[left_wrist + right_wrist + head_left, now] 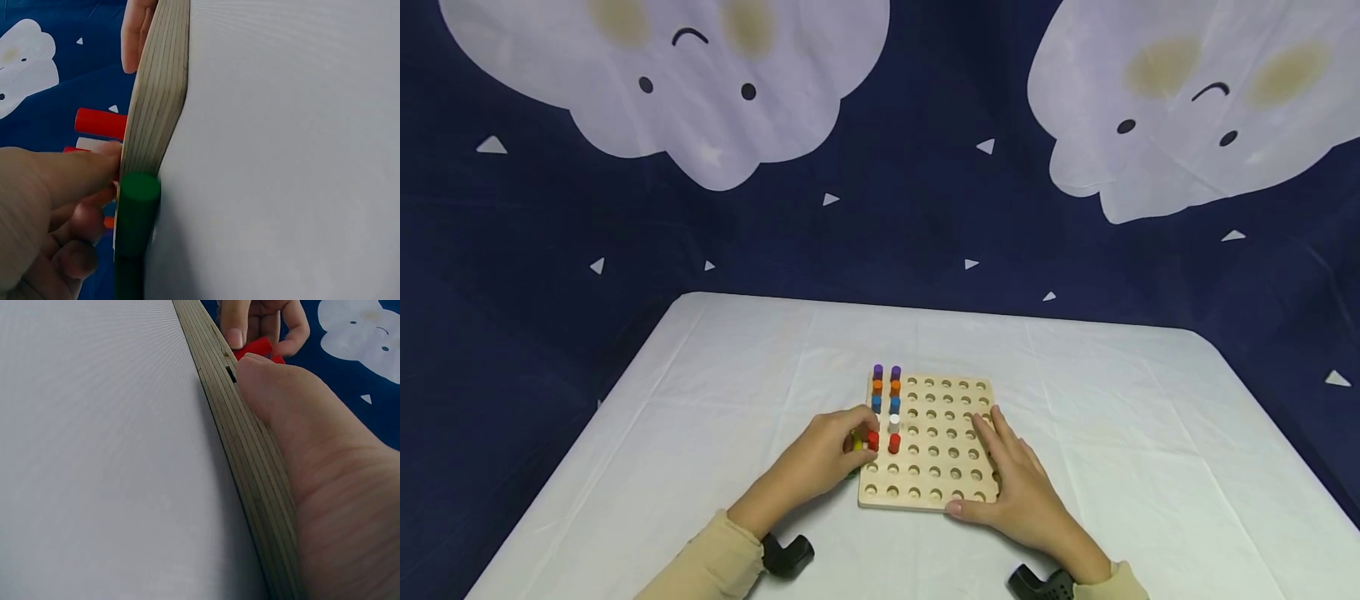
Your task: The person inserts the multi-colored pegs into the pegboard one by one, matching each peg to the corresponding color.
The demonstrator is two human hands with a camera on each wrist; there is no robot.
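A pale wooden pegboard [922, 479] lies on the table, with two columns of pegs at its left side. From the back these run purple [896, 372], orange [895, 388], blue [895, 406], white [894, 423] and red. My left hand [823, 450] is at the left edge, thumb and fingertips pinching the red peg [873, 440] in the outer column. In the left wrist view the thumb partly hides it, while the other red peg [100, 123] stands clear. My right hand [1018, 479] rests spread on the right side of the board, thumb at the front edge.
Beside the board's left edge lie a green peg [139, 206] and a yellow piece [857, 444], mostly behind the left hand. A white cloth [760, 350] covers the table. Behind it hangs a dark blue curtain [910, 233] with clouds.
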